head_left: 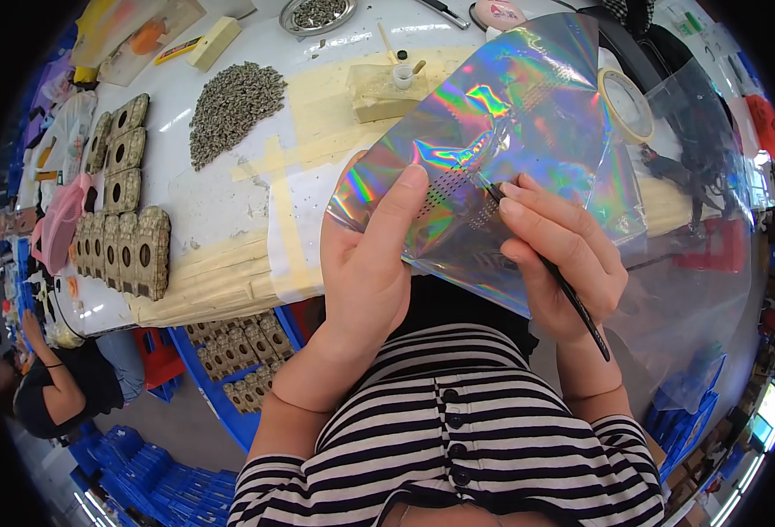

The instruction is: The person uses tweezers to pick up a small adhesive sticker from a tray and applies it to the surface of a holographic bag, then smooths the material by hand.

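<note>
Holographic rainbow film sheet, thin and glossy, is up in the air in front of the person's chest, above the near edge of the white tabletop. Left hand pinches its lower left edge, thumb flat across the front, fingers hidden behind. Right hand is closed around a thin black pick tool, held like a pen, its tip touching the film where a grid of tiny dots shows.

By the look of it the sheet weighs next to nothing and flops: it bows and catches light in waves, so it wants support close to the working spot, just where that thumb sits. Slick surface, I'd say, easy to crease or smudge; edge grips look safest. A clear plastic sheet hangs behind it on the right.

On the tabletop beyond: a heap of small grey pieces, rows of tan decorated cases, a roll of tape, a metal dish.
</note>
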The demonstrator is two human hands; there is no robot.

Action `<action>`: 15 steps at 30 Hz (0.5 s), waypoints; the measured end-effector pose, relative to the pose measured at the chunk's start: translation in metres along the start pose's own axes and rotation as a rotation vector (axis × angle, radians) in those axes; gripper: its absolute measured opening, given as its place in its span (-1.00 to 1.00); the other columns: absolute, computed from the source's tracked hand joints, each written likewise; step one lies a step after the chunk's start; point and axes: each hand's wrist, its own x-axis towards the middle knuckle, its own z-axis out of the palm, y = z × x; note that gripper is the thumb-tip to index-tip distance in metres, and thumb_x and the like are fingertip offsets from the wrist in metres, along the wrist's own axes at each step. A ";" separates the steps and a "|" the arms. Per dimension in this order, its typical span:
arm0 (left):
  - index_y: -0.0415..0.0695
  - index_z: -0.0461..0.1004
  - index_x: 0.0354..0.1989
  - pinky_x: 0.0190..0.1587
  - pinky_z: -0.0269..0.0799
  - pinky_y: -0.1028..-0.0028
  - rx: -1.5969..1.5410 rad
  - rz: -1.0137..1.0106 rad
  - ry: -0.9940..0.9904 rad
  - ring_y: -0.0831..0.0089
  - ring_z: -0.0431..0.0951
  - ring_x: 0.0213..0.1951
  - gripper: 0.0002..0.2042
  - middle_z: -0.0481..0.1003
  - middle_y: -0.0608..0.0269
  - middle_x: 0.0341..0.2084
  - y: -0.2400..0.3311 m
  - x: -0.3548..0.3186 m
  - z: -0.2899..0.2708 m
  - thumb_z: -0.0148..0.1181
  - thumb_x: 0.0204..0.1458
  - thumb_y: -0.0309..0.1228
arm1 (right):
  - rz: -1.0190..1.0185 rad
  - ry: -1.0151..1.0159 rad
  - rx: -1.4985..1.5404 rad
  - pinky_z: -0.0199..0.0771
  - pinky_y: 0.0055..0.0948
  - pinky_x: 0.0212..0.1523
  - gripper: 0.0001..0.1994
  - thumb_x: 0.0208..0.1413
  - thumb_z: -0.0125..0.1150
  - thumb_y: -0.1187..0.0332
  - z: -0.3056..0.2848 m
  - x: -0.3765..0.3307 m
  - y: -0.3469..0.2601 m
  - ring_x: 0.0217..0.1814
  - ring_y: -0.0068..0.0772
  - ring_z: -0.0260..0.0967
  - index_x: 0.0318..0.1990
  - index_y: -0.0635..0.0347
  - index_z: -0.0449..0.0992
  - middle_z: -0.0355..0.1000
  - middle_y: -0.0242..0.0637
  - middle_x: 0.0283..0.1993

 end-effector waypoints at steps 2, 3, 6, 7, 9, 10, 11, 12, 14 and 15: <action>-0.26 0.41 0.03 0.02 0.41 0.43 -0.018 -0.003 -0.023 0.48 0.52 -0.06 -0.74 0.51 0.21 -0.11 0.000 0.000 0.000 0.05 0.21 -0.47 | -0.020 0.011 0.009 0.54 -0.26 0.00 -0.76 0.05 0.32 0.37 0.002 -0.001 0.003 -0.06 -0.09 0.54 -0.17 0.34 0.58 0.55 -0.01 -0.15; -0.27 0.42 0.03 0.02 0.41 0.44 -0.028 -0.007 -0.034 0.48 0.52 -0.06 -0.75 0.52 0.21 -0.11 0.001 0.001 0.001 0.05 0.21 -0.46 | -0.030 0.017 0.013 0.55 -0.26 0.01 -0.76 0.05 0.32 0.37 0.003 -0.002 0.004 -0.06 -0.09 0.54 -0.17 0.34 0.58 0.55 -0.01 -0.15; -0.28 0.41 0.03 -0.01 0.47 0.43 -0.029 0.030 -0.072 0.44 0.54 -0.07 -0.76 0.52 0.15 -0.11 -0.002 0.002 -0.001 0.01 0.23 -0.48 | -0.043 0.024 0.017 0.56 -0.22 0.01 -0.76 0.05 0.31 0.38 0.004 -0.002 0.004 -0.06 -0.10 0.54 -0.17 0.34 0.58 0.55 -0.01 -0.16; -0.29 0.40 0.03 -0.02 0.49 0.42 -0.025 0.049 -0.085 0.42 0.56 -0.08 -0.77 0.53 0.13 -0.10 -0.003 0.002 -0.002 -0.01 0.25 -0.49 | -0.045 0.023 0.014 0.56 -0.22 0.02 -0.76 0.05 0.31 0.38 0.004 -0.002 0.004 -0.07 -0.10 0.54 -0.17 0.34 0.58 0.55 -0.02 -0.16; -0.27 0.42 0.02 0.00 0.44 0.43 -0.033 0.027 -0.072 0.45 0.53 -0.08 -0.76 0.52 0.18 -0.11 0.000 0.000 0.000 0.04 0.21 -0.48 | -0.049 0.021 0.010 0.56 -0.21 0.02 -0.76 0.06 0.31 0.37 0.003 -0.001 0.004 -0.07 -0.11 0.54 -0.17 0.34 0.57 0.55 -0.02 -0.16; -0.26 0.43 0.01 0.01 0.41 0.44 -0.036 0.017 -0.065 0.46 0.52 -0.07 -0.76 0.52 0.20 -0.12 0.001 -0.001 0.000 0.07 0.19 -0.47 | -0.052 0.021 0.013 0.56 -0.21 0.01 -0.77 0.06 0.31 0.37 0.003 -0.001 0.004 -0.07 -0.10 0.54 -0.18 0.34 0.58 0.55 -0.02 -0.16; -0.25 0.43 0.01 0.01 0.41 0.43 -0.036 0.019 -0.057 0.46 0.52 -0.07 -0.76 0.52 0.20 -0.11 0.001 -0.001 0.000 0.07 0.19 -0.48 | -0.054 0.021 0.016 0.56 -0.21 0.01 -0.77 0.06 0.31 0.37 0.003 0.000 0.004 -0.08 -0.10 0.54 -0.18 0.34 0.58 0.55 -0.02 -0.16; -0.25 0.43 0.01 0.01 0.41 0.43 -0.036 0.021 -0.050 0.46 0.52 -0.07 -0.76 0.52 0.20 -0.11 0.000 -0.001 0.000 0.07 0.19 -0.49 | -0.056 0.021 0.019 0.57 -0.21 0.01 -0.77 0.06 0.31 0.37 0.003 0.000 0.004 -0.08 -0.10 0.54 -0.18 0.34 0.58 0.55 -0.02 -0.16; -0.25 0.43 0.01 0.01 0.41 0.43 -0.026 0.025 -0.026 0.46 0.52 -0.08 -0.76 0.52 0.20 -0.11 0.000 -0.001 0.000 0.07 0.19 -0.49 | -0.056 0.016 0.015 0.57 -0.22 0.00 -0.77 0.05 0.31 0.37 0.003 0.000 0.003 -0.08 -0.10 0.54 -0.18 0.34 0.58 0.55 -0.02 -0.16; -0.24 0.43 0.01 0.01 0.41 0.43 -0.017 0.028 -0.010 0.46 0.52 -0.08 -0.76 0.52 0.20 -0.11 0.000 -0.001 0.001 0.07 0.19 -0.50 | -0.056 0.014 0.012 0.57 -0.22 0.00 -0.77 0.05 0.31 0.37 0.003 0.000 0.003 -0.08 -0.09 0.54 -0.18 0.34 0.58 0.55 -0.02 -0.16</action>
